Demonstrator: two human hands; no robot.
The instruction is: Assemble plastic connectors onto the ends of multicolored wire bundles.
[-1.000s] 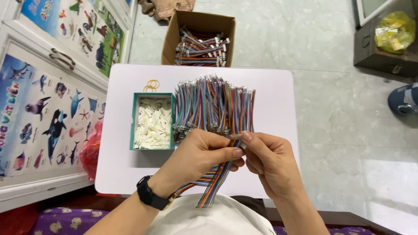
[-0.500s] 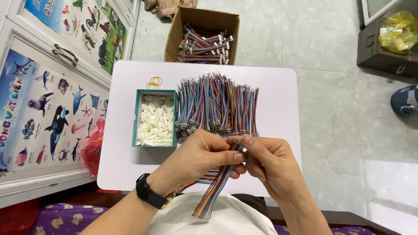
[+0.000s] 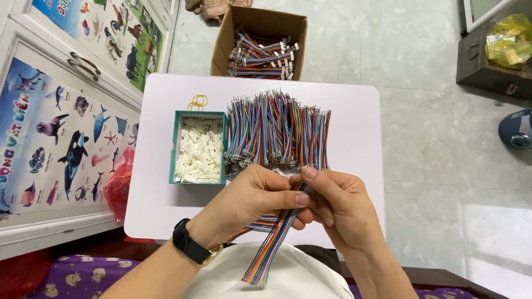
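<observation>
- Hands first: I see my left hand (image 3: pixel 252 202) and right hand (image 3: pixel 338 207) meeting just above my lap, fingertips pressed together in a pinch on the upper end of one rainbow ribbon cable (image 3: pixel 274 243).
- Cable axis: its long axis runs from the pinch down and slightly left toward me, the free end fanning out over my white shirt (image 3: pixel 288 277). Both hands sit at the same end, so neither is clearly nearer; the left thumb lies across the strands.
- What sits inside the pinch is hidden by the fingers; I cannot tell whether a connector is there.
- Wrist: a black watch (image 3: pixel 188 246) bands my left forearm.
- Beyond the knuckles: a dense pile of multicoloured cables (image 3: pixel 277 130) lies on the white table (image 3: pixel 354 111), strands thin, flexible and parallel, long axes pointing away from me, their near ends touching my fingers.
- Left of that pile, just beside it: a green tray (image 3: pixel 176 147) filled with small, hard white plastic connectors (image 3: pixel 198 152).
- Past the tray: a few yellow rubber bands (image 3: pixel 198 102).
- On the pale tiled floor beyond the table edge: a cardboard box (image 3: pixel 260 27) holding bundled cables with white plugs.
</observation>
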